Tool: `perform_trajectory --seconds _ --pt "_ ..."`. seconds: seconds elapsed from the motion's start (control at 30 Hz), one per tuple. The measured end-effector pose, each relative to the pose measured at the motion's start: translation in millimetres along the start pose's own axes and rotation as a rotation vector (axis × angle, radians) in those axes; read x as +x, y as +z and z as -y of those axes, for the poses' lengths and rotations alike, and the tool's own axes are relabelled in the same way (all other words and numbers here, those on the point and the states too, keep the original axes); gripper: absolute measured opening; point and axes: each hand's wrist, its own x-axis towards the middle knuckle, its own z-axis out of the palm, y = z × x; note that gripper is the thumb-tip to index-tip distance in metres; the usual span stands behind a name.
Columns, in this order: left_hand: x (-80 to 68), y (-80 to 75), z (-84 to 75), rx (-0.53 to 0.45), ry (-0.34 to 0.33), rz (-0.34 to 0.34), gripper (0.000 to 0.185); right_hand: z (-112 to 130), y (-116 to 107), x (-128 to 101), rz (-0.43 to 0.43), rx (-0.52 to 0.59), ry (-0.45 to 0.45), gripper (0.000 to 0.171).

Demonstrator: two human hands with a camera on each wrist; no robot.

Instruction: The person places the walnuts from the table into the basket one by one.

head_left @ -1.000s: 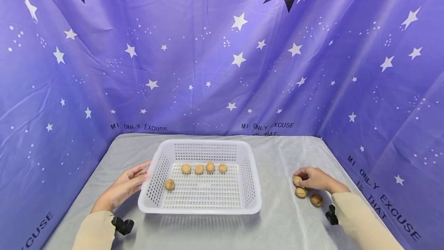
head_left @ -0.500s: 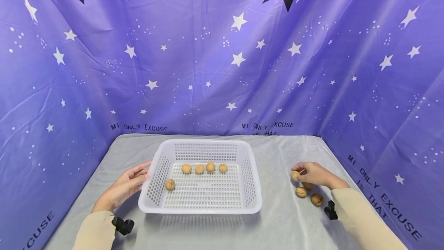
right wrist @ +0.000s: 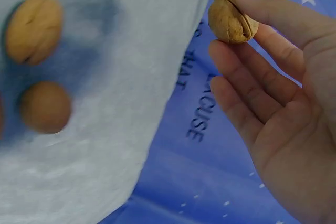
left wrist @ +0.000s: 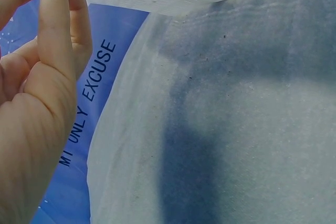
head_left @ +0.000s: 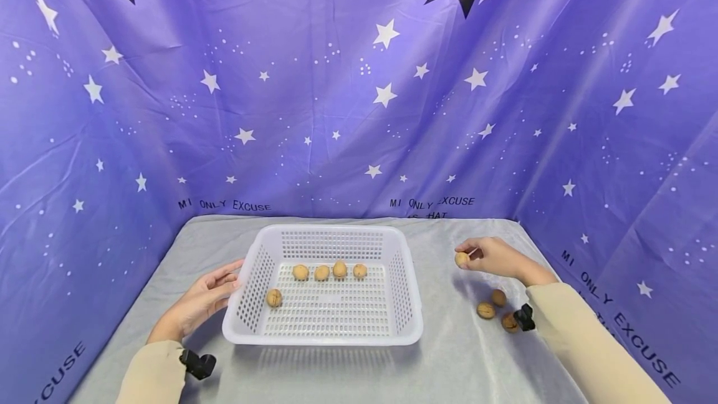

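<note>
Right wrist view, walnut [right wrist: 231, 18] pinched at right hand [right wrist: 283, 114] fingertips, raised above table [right wrist: 105, 129].

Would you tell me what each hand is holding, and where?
The right hand pinches a walnut at its sides; the left hand touches the basket wall.

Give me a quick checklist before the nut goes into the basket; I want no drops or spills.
1. Nut held firmly: the right hand pinches a walnut at its fingertips. Ok.
2. Walnut lifted off the table: ok.
3. Basket steadied: the left hand rests against its left wall. Ok.
4. Room inside: five walnuts lie along the back and left, the front floor is bare. Ok.
5. Path from hand to basket rim: nothing stands between. Ok.
6. Loose walnuts under the right forearm could get nudged: cannot tell.
</note>
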Motion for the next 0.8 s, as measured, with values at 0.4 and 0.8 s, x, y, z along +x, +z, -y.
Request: perform_trajectory --seconds 0.4,0.8 --pt "-0.3 0.0 -0.6 0.003 0.004 0.01 0.064 60 1 48 0.056 -0.013 -0.136 0.032" --pt "0.2 0.6 -4.6 0.003 -0.014 0.018 0.065 126 26 95 0.169 -0.008 -0.26 0.032"
